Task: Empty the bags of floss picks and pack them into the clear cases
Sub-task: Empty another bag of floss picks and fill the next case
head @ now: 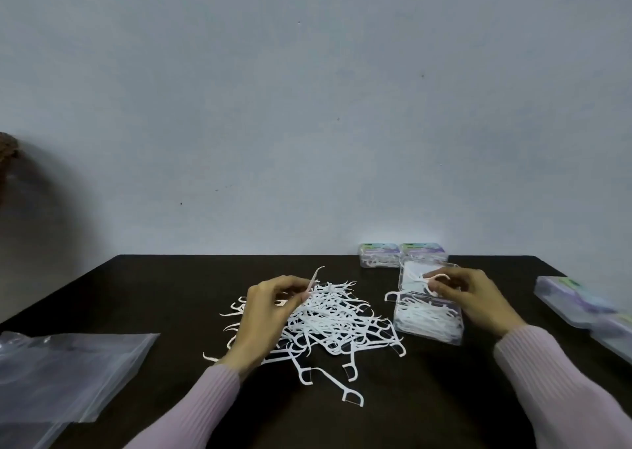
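Left hand (pixel 270 306) and right hand (pixel 473 298) fingers each pinch 1 floss pick (pixel 314 279).

Bare bench (pixel 178 294) lies open along the left rear and the near middle. The loose pick pile (pixel 328 318) fills the centre, empty bags (pixel 65 370) cover the near left, and clear cases (pixel 427 308) crowd the right side.
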A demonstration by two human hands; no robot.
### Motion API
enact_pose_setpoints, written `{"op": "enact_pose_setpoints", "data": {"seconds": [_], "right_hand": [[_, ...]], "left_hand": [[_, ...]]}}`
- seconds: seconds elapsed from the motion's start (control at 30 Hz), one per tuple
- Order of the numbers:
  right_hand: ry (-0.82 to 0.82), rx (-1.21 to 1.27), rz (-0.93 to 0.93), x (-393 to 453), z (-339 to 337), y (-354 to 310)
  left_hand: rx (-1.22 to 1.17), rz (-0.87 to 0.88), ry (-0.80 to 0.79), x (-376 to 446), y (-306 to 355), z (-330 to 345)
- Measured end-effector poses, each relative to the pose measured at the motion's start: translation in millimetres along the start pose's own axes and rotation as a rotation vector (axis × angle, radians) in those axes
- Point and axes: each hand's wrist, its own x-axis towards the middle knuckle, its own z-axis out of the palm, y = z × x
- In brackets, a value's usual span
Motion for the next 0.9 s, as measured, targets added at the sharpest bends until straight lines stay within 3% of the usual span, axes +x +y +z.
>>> {"op": "enact_pose_setpoints", "data": {"seconds": [0.1,0.47,0.9], "right_hand": [[-0.059,-0.105,0.084,-2.1,-12.9,14.0],[-0.072,-0.34,0.019,5.4,-21.7,21.4],[-0.025,-0.142,0.05,4.9,-23.8,25.2]], "left_hand": [[-0.057,-0.01,-0.034,3.7,7.8,17.7],[-0.107,0.03,-0.2,25.5,35.9,110.4],[0.024,0.167,-0.341,29.7,39.1,152.1]]}}
